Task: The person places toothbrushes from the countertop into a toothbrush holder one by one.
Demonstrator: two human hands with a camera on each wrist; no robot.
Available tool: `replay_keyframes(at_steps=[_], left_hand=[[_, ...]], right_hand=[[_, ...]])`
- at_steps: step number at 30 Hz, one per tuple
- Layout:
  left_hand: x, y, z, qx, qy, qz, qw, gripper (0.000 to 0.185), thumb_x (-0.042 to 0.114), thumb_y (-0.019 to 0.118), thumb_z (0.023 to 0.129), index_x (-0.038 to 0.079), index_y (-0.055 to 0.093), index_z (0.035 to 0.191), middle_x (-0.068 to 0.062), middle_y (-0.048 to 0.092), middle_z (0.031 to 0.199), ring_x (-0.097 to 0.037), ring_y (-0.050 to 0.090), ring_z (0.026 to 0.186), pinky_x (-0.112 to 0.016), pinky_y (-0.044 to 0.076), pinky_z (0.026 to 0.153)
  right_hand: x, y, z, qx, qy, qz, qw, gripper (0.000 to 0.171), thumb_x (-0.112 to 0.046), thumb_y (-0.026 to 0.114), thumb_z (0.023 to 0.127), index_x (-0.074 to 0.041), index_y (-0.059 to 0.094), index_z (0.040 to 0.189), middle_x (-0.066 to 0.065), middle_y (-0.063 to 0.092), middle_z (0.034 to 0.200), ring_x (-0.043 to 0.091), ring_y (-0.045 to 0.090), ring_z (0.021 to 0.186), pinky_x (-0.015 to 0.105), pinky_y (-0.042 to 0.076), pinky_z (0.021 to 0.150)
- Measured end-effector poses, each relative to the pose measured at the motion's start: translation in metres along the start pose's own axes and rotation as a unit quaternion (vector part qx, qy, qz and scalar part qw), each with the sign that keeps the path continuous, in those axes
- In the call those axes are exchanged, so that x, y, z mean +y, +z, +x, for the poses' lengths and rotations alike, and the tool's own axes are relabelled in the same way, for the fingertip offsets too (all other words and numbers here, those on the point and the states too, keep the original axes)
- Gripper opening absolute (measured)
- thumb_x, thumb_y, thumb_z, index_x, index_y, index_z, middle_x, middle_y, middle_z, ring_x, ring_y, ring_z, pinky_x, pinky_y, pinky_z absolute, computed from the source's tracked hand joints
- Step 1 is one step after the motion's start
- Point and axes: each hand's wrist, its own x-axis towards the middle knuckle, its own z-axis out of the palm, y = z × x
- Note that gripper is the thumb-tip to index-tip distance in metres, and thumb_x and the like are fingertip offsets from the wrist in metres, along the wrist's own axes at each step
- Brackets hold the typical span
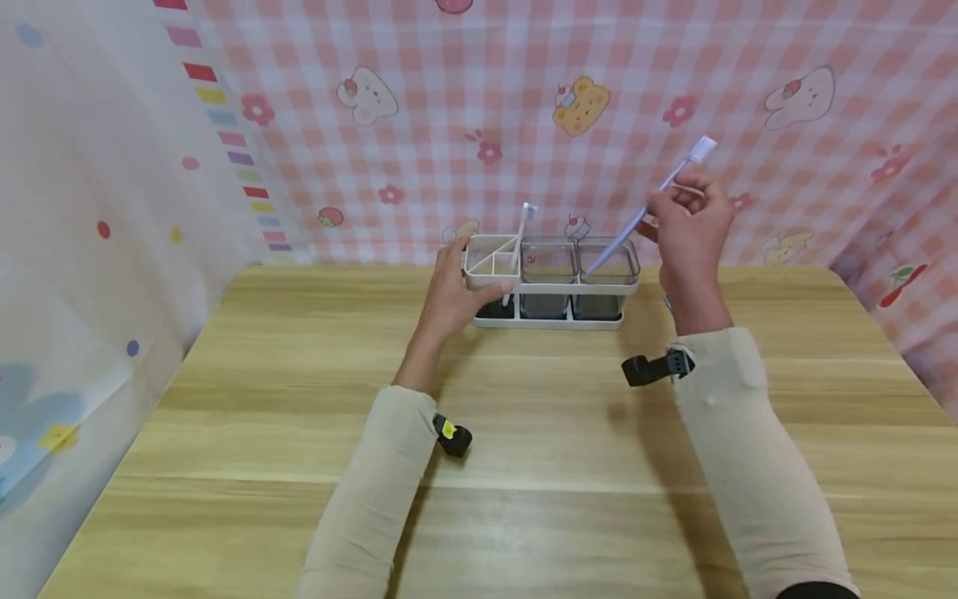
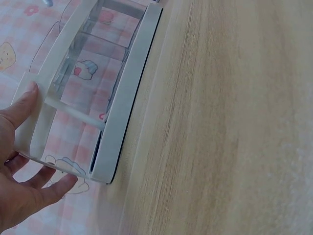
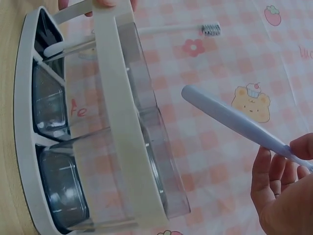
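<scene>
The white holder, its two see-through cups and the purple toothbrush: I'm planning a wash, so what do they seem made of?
Holder: probably plastic, possibly coated metal; smooth, even off-white, matte-looking.
Cups: glossy, likely rigid plastic, perhaps glass; the checked backdrop shows through.
Purple toothbrush: likely plastic, from the handle's soft sheen; its pale bristles, probably nylon.

Smooth plastic toothbrush (image 3: 234,119), wood-grained tabletop (image 1: 539,408).

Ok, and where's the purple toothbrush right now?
In the head view, the purple toothbrush is right of centre in the right hand, bristles up; the right wrist view shows its handle end apart from the white rack.
</scene>
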Motion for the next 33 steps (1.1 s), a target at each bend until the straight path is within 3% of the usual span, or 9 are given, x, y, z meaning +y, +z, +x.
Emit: replay_keyframes(at_steps=[9,19,26,33], left_hand=[[-0.003,0.002,0.001,0.01,0.009,0.01,0.9999,0.093,0.025,0.088,0.082,0.005,0.034,0.154,-0.016,0.04,0.145,-0.029,0.048,0.119,-0.042,0.044,0.102],[-0.001,0.001,0.0,0.008,0.011,0.002,0.9999,0.091,0.023,0.087,0.082,0.004,0.035,0.154,-0.017,0.039,0.146,-0.029,0.048,0.119,-0.043,0.044,0.102],[-0.002,0.0,-0.001,0.003,0.009,0.0,1.0,0.094,0.024,0.087,0.082,0.005,0.033,0.156,-0.016,0.038,0.148,-0.03,0.048,0.119,-0.043,0.044,0.102],[-0.001,0.0,0.0,0.004,0.012,-0.001,0.9999,0.094,0.023,0.088,0.082,0.005,0.033,0.155,-0.017,0.038,0.147,-0.03,0.047,0.12,-0.044,0.044,0.102]], right_hand=[[0.002,0.009,-0.001,-0.003,-0.039,-0.006,0.999,0.024,0.002,0.066,0.092,-0.008,0.054,0.111,0.007,0.052,0.095,0.017,0.062,0.075,0.027,0.059,0.063],[0.002,0.024,-0.004,-0.002,-0.033,0.023,0.999,0.024,0.009,0.062,0.088,-0.009,0.052,0.1,0.006,0.049,0.091,0.014,0.058,0.069,0.028,0.058,0.058],[0.004,0.029,-0.01,-0.015,-0.041,0.006,0.999,0.023,0.004,0.063,0.092,-0.01,0.048,0.102,0.006,0.049,0.094,0.015,0.057,0.075,0.029,0.059,0.067],[0.004,0.034,-0.01,-0.018,-0.037,0.009,0.999,0.025,0.004,0.065,0.092,-0.01,0.047,0.102,0.005,0.048,0.094,0.016,0.057,0.075,0.029,0.059,0.065]])
